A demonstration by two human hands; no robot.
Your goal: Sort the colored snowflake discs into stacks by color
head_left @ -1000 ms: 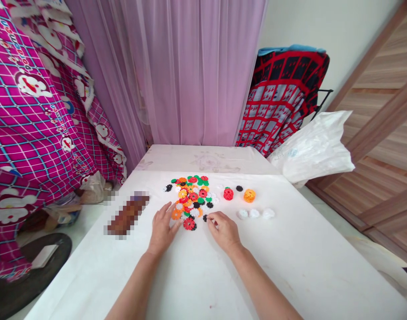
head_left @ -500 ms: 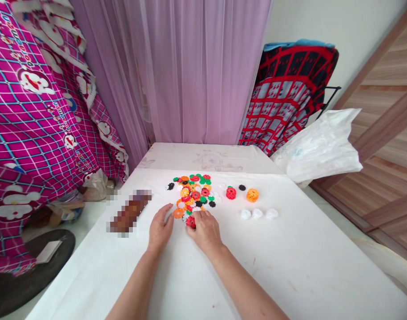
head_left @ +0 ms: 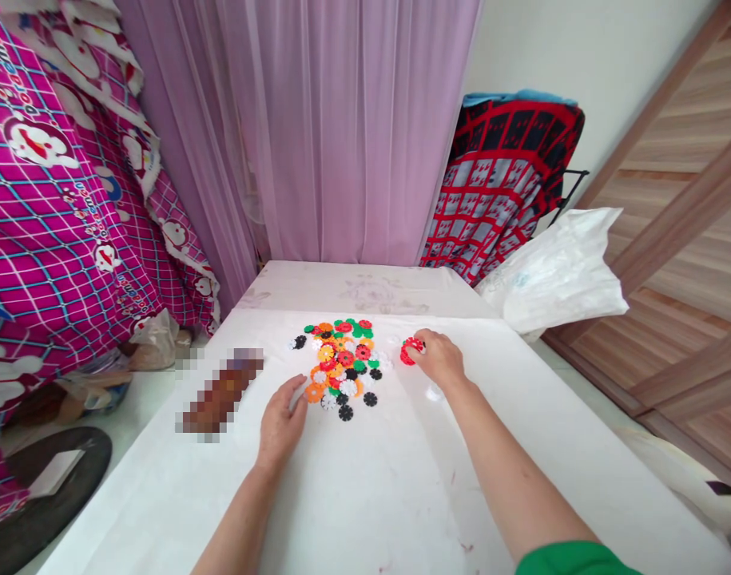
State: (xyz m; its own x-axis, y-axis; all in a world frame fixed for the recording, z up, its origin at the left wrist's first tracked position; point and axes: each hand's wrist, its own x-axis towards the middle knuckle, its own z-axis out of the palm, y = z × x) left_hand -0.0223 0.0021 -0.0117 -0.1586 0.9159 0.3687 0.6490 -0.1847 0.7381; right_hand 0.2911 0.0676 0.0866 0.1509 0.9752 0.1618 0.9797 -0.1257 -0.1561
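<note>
A loose pile of notched plastic discs (head_left: 341, 359) in red, orange, green, black and white lies mid-table. At its lower left edge is my left hand (head_left: 283, 419), thumb and fingers apart, holding nothing. My right hand (head_left: 440, 358) is to the right of the pile, its fingers closed on a red notched disc (head_left: 414, 346) at the small red stack. Whether that disc rests on the stack or is slightly above cannot be made out. A black disc (head_left: 346, 413) lies at the pile's near edge. A white disc (head_left: 434, 394) shows beside my right forearm, which hides the area behind it.
A white cloth covers the table (head_left: 365, 495). A blurred-out brown item (head_left: 221, 391) lies at the left. Beyond the table's right edge is a white plastic bag (head_left: 562, 271); purple curtains (head_left: 353, 136) hang at the back.
My right hand has moved from the pile's near edge to the red stack on the right, carrying a red disc. My left hand stays beside the pile. The view has shifted slightly.
</note>
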